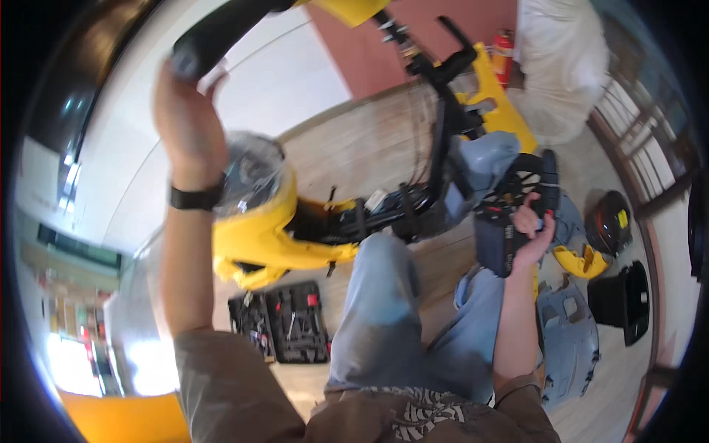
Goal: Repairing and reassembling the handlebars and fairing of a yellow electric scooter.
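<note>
My left hand (193, 129), with a black band on its wrist, is raised at the upper left. It is closed around the end of a long black handle-like part (221, 37); blur hides its far fingers. A partly stripped yellow scooter (258, 236) stands crosswise before me, its black frame (399, 210) bare. On the right, the curled fingers of my right hand (533, 230) are on a black boxy thing (496, 238) with small red details, whose kind I cannot make out. Just beyond that hand is a black wheel (526, 171).
An open black tool case (299, 325) lies on the floor left of my knees. To my right are a blue-grey panel (569, 343), a black bin-like part (631, 303), a yellow piece (581, 261) and a dark helmet-like thing (609, 221). A red fire extinguisher (502, 57) stands farther back.
</note>
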A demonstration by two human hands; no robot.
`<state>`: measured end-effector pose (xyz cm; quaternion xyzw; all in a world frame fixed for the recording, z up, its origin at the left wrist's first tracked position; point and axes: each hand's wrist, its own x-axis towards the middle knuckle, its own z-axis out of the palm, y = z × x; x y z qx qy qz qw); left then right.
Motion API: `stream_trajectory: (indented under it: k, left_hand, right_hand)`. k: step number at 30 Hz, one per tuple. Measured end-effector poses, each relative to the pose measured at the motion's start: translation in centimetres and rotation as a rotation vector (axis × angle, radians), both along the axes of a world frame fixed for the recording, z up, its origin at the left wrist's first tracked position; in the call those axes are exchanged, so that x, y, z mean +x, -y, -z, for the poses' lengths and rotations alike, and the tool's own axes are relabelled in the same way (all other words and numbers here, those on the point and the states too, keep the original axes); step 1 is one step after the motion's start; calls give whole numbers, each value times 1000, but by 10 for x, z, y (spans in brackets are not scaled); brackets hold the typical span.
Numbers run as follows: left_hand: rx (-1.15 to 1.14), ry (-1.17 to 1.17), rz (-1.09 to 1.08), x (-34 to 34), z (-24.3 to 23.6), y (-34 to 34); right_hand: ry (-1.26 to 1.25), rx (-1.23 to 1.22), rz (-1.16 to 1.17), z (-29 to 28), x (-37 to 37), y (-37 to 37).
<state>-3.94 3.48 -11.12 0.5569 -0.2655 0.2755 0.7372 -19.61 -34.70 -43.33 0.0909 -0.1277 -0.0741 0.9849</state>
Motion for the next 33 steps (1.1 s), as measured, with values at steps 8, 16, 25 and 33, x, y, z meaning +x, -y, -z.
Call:
stream_trajectory:
  k: [8, 16, 25, 33]
  left_hand:
    - [683, -797, -440, -185, 263, -194]
    - [1224, -1620, -327, -401, 551, -329]
    - [898, -1828, -449, -478, 663, -294]
    - [24, -1909, -910, -371, 711, -289]
  right_hand:
    - [82, -68, -69, -24, 1, -6]
    - [30, -302, -94, -23, -4, 11]
    - [116, -651, -98, -29, -60, 42]
    - [18, -645, -174, -29, -104, 77]
